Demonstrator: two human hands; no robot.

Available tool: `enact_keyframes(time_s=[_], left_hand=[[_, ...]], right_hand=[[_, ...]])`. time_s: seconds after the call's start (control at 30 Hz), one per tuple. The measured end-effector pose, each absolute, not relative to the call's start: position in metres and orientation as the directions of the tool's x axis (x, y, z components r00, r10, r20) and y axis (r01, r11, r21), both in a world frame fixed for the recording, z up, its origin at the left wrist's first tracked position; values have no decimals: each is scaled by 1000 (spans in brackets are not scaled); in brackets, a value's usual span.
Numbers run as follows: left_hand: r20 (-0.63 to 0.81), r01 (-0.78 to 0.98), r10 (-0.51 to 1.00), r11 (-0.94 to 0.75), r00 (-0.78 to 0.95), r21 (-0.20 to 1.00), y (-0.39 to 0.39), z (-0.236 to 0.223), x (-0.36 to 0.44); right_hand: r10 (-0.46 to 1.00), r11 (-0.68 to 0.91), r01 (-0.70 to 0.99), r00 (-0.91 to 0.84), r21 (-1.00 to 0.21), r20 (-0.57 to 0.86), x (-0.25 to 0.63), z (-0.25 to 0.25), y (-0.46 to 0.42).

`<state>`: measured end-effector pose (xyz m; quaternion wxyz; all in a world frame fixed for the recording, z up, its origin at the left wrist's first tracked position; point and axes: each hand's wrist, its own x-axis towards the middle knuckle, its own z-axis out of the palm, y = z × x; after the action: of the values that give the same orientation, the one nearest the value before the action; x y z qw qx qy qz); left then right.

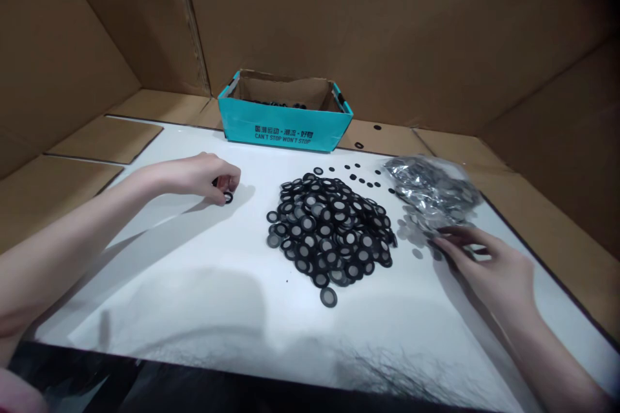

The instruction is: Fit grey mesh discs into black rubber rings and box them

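Note:
My left hand [208, 177] is above the white table on the left, with thumb and fingers closed on a small black ring [228, 197]. Over on the right, my right hand [489, 264] reaches in with its thumb and forefinger pinched at the edge of some loose grey discs [417, 253]. Whether a disc is between those fingertips is hard to make out. Just beyond them lies a clear plastic bag [431, 184] full of grey discs. Between my hands rises a pile of black rings with grey centres [334, 226].
Behind the pile, an open turquoise box [285, 122] holds more black pieces. Several small black bits [361, 181] are scattered between pile and bag. Cardboard walls [387, 32] enclose the table [194, 297] at the back and sides.

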<state>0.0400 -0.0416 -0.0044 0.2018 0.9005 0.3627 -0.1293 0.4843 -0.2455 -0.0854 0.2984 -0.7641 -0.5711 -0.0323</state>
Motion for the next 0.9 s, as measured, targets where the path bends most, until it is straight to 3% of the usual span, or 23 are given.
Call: enact_keyframes(time_s=[0.07, 0.23, 0.37, 0.5, 0.7, 0.9], left_hand=[[-369, 715, 615, -641, 696, 279, -41, -2, 39], [-348, 701, 609, -624, 713, 344, -42, 4, 39], [-258, 680, 634, -626, 729, 383, -44, 11, 43], [-135, 582, 609, -634, 782, 510, -48, 22, 59], [62, 313, 598, -502, 799, 807, -63, 35, 99], [69, 166, 555, -362, 829, 917, -83, 31, 114]], right_hand=[[821, -225, 843, 434, -488, 371, 485, -80, -244], [827, -277, 808, 476, -520, 300, 486, -61, -237], [756, -306, 732, 575, -608, 313, 468, -46, -228], [818, -112, 674, 479, -730, 317, 430, -28, -215], [871, 281, 604, 165, -745, 462, 349, 1, -189], [884, 402, 419, 56, -814, 465, 304, 9, -172]])
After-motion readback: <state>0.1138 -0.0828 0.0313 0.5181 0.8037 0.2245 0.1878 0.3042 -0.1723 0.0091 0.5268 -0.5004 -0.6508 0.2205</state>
